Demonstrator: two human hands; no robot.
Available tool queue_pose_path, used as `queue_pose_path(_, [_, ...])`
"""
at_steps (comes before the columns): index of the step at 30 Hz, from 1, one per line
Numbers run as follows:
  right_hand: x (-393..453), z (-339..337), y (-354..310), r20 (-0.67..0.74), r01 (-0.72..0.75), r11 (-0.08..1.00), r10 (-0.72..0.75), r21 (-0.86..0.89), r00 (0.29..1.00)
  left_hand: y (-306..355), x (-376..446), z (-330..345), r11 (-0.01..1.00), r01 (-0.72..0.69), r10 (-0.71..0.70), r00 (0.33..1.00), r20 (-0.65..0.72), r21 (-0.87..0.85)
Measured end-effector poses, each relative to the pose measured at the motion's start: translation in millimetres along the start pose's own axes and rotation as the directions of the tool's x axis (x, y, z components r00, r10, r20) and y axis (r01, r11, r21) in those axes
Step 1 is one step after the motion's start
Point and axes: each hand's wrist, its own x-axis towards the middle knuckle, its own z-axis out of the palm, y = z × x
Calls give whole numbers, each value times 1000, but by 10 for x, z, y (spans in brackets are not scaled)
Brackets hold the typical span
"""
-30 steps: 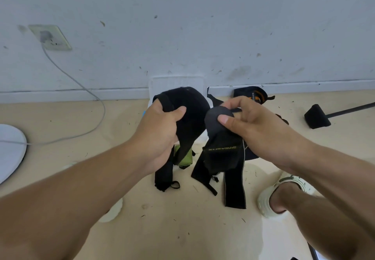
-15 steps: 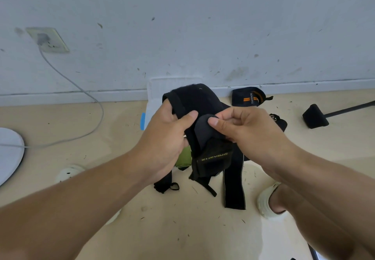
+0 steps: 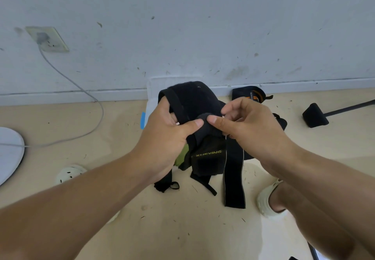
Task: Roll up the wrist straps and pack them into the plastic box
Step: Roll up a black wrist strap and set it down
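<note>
Both hands, left [image 3: 168, 136] and right [image 3: 249, 130], pinch the black wrist strap [image 3: 194, 101] before the plastic box [image 3: 151, 89]; a loose grip could unroll it.

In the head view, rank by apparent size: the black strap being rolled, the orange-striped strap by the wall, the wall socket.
1. Black strap, though nearest the camera.
2/3. Orange-striped strap and wall socket: too alike to rank.

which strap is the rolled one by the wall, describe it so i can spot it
Follow the white baseboard rightward past the clear plastic box. Just right of the box, on the floor against the wall, lies a rolled wrist strap. Unlike the plain black straps in the hands, it carries an orange stripe and lettering.
</note>
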Motion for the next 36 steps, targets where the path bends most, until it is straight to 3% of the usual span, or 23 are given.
queue_pose_path(6, [-2,-42,-50,155,-28,999,30,-19,987,6,-12,-11,999,24,-25,1000,2,47])
queue_pose_path(12, [-2,-15,10,220,-14,999,25,-52,975,5,-43,-10,983,49,-47,999,-15,179])
queue_pose_path(16, [-18,-12,13,240,4,984,40,-180,970,-6,-50,-18,958,11,-10,1000,-4,287])
queue_pose_path(20, [7,-120,-106,255,58,879,73,-473,964,61,-47,-19,909,32,-48,998,28,415])
queue_pose_path(23, [72,-224,-117,165,80,872,1,-484,986,130,-42,-22,865,32,-28,999,-17,500])
queue_pose_path(25, [107,-233,-99,230,112,893,-10,-435,973,129,-44,2,842,-23,5,999,34,540])
queue_pose_path(27, [118,-225,-68,445,131,903,72,-408,893,152,-84,53,848,-56,8,996,92,527])
queue_pose_path(30, [71,-205,-31,693,179,893,181,-413,698,167,-102,78,867,-46,-13,993,114,496])
queue_pose_path(33, [59,-288,-45,796,132,937,194,-323,573,152,-74,67,861,-30,-6,997,71,508])
queue_pose_path(36, [77,-380,-74,831,32,974,173,-223,529,143,-47,53,844,36,-36,999,-9,536])
